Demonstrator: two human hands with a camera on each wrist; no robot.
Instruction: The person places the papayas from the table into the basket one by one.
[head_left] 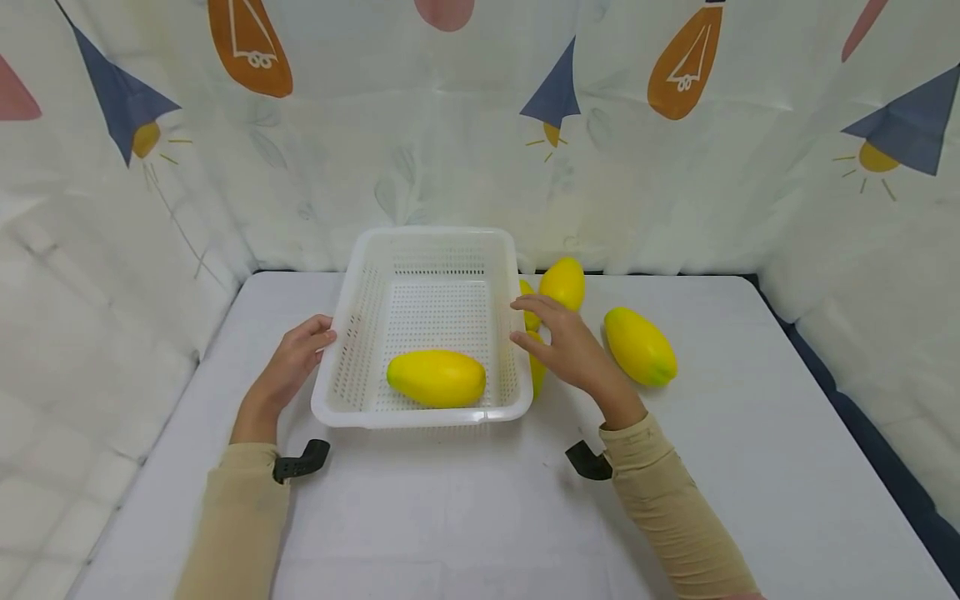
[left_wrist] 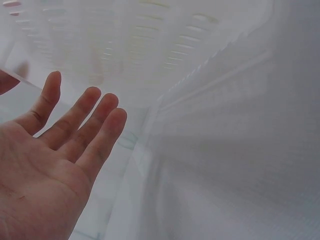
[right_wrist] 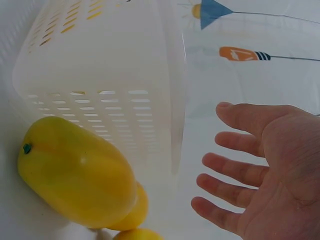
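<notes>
A white perforated plastic basket (head_left: 437, 308) holds one yellow mango-like fruit (head_left: 437, 378) at its near end. My left hand (head_left: 296, 354) is at the basket's left rim, the thumb by the edge. In the left wrist view its fingers (left_wrist: 82, 125) are spread and fairly straight beside the basket wall. On the other side, my right hand (head_left: 562, 342) is near the right rim. The right wrist view shows that hand (right_wrist: 260, 160) with fingers extended, apart from the basket. Beside the basket wall lies a yellow fruit (right_wrist: 80, 172) with a green stem end.
Right of the basket are several more yellow fruits, one at the back (head_left: 562, 283) and one farther right (head_left: 640, 346); others are partly hidden by the rim and right hand. A white cloth covers the table (head_left: 450, 517). A patterned curtain (head_left: 465, 142) hangs behind.
</notes>
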